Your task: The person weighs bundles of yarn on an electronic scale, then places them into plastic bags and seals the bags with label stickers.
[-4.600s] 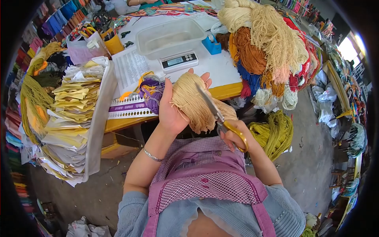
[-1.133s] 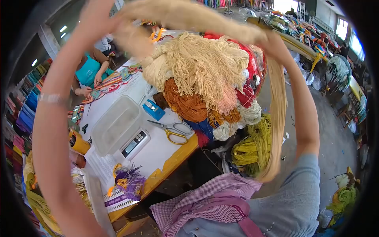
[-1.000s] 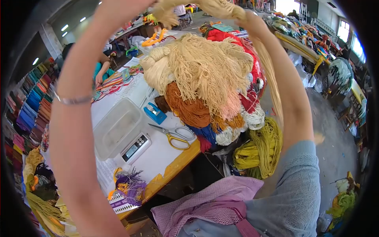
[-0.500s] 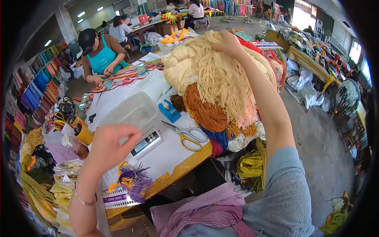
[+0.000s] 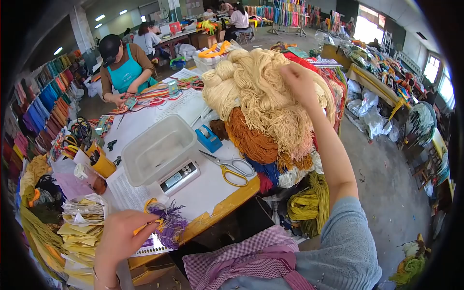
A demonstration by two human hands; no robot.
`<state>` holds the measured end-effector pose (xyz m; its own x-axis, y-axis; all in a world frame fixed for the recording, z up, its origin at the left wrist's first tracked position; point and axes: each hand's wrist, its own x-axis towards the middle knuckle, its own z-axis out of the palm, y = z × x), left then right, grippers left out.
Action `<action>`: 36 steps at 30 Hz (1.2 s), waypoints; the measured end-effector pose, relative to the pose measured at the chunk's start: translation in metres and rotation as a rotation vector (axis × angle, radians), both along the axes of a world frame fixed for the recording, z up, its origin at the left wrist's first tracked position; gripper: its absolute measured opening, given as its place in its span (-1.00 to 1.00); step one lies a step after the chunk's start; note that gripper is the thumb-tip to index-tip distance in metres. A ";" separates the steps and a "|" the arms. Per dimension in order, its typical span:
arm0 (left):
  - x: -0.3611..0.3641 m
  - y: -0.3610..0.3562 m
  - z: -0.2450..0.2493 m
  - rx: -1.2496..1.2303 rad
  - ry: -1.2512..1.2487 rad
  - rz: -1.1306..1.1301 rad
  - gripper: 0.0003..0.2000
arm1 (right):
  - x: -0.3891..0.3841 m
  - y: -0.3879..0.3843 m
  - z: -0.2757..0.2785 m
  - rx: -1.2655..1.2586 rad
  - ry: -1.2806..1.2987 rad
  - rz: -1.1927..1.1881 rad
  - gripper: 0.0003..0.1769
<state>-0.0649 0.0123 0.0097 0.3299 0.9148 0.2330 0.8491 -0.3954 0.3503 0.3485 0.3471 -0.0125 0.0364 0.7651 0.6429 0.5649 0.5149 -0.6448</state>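
Observation:
At the top of a large heap of cream yarn [image 5: 256, 96], my right hand [image 5: 298, 83] has its fingers bent onto the strands. Rust-brown yarn [image 5: 250, 137] lies below the cream skeins. Low on the left, my left hand [image 5: 124, 234] is closed in a pinch at an orange piece whose kind I cannot make out. Beside those fingertips lies a tangle of purple threads [image 5: 170, 224], over a white card with punched holes [image 5: 151, 245]. A digital scale [image 5: 180, 178] and scissors with one yellow handle loop [image 5: 232, 171] rest on the table.
A clear plastic tub [image 5: 129, 164] stands behind the scale, next to a blue tape dispenser [image 5: 209, 139]. A yellow pen holder [image 5: 102, 164] is at left. Across the table a person in a teal apron [image 5: 128, 70] handles coloured strands. Olive yarn [image 5: 309, 200] hangs below the heap.
My left hand has moved down from in front of the scale to the purple threads. My right hand has shifted right and down, and the cream yarn has sunk and bunched up.

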 end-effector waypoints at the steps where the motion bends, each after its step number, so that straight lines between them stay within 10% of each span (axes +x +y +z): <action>1: 0.000 -0.010 0.006 -0.017 0.030 0.056 -0.89 | 0.020 0.010 -0.003 0.080 0.038 -0.146 -0.63; 6: -0.021 -0.045 -0.002 -0.001 0.010 0.224 -0.89 | 0.153 0.105 -0.078 0.024 -0.213 -0.702 -0.38; 7: -0.020 -0.051 -0.004 -0.008 0.011 0.225 -0.89 | 0.165 0.106 -0.075 -0.320 -0.188 -0.574 -0.11; 13: -0.022 -0.070 -0.020 -0.085 -0.187 0.452 -0.90 | 0.199 0.089 -0.075 -0.464 -0.218 -0.389 0.19; 16: -0.021 -0.072 -0.025 -0.100 -0.240 0.482 -0.91 | 0.208 0.080 -0.043 -0.417 -0.643 -0.450 -0.16; 21: -0.024 -0.075 -0.032 -0.127 -0.317 0.492 -0.88 | 0.204 0.058 -0.028 -0.421 -0.896 -0.554 -0.21; 23: -0.025 -0.075 -0.034 -0.132 -0.337 0.496 -0.88 | 0.227 0.081 -0.053 -0.235 -0.472 -0.224 -0.36; 27: -0.031 -0.070 -0.037 -0.142 -0.362 0.437 -0.89 | 0.167 0.061 -0.019 -0.149 -0.319 -0.501 -0.52; 36: -0.008 -0.079 -0.031 -0.133 -0.210 0.425 -0.89 | 0.074 0.112 0.024 -0.194 0.278 -0.058 -0.50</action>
<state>-0.0727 -0.0668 -0.0214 -0.1207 0.9846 0.1267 0.8312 0.0304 0.5551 0.4229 0.4589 0.0116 0.2365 0.8637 0.4450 0.3788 0.3398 -0.8608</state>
